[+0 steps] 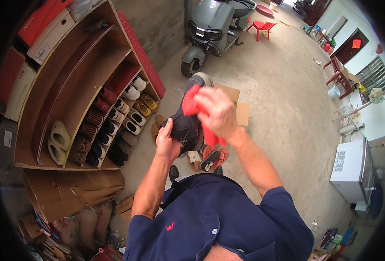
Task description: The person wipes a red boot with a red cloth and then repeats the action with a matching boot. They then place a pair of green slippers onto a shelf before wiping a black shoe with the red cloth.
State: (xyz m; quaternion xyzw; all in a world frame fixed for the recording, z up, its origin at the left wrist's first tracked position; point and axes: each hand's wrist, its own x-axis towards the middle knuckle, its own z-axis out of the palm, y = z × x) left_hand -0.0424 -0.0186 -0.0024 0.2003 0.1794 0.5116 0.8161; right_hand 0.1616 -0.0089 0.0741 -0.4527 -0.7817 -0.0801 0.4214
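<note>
My left hand (167,143) grips the ankle end of a dark boot (182,127), thumb along its upper edge. The boot is held up before me with its toe pointing away. Bunched in my right hand (217,111) is a red cloth (191,100), which overlaps the boot's upper near the toe; a loose end hangs below my wrist. My right fingers look blurred. Beneath the boot, several shoes lie on the floor, among them a black shoe (209,160) on top of reddish footwear (224,156). The boot's far side is hidden.
At left stands a wooden shoe rack (72,81) with several pairs of shoes, and shoeboxes (50,36) beside it. An open cardboard box (243,112) sits beyond my right hand. Farther off are a grey scooter (208,29) and a red chair (261,27). A white appliance (350,169) stands right.
</note>
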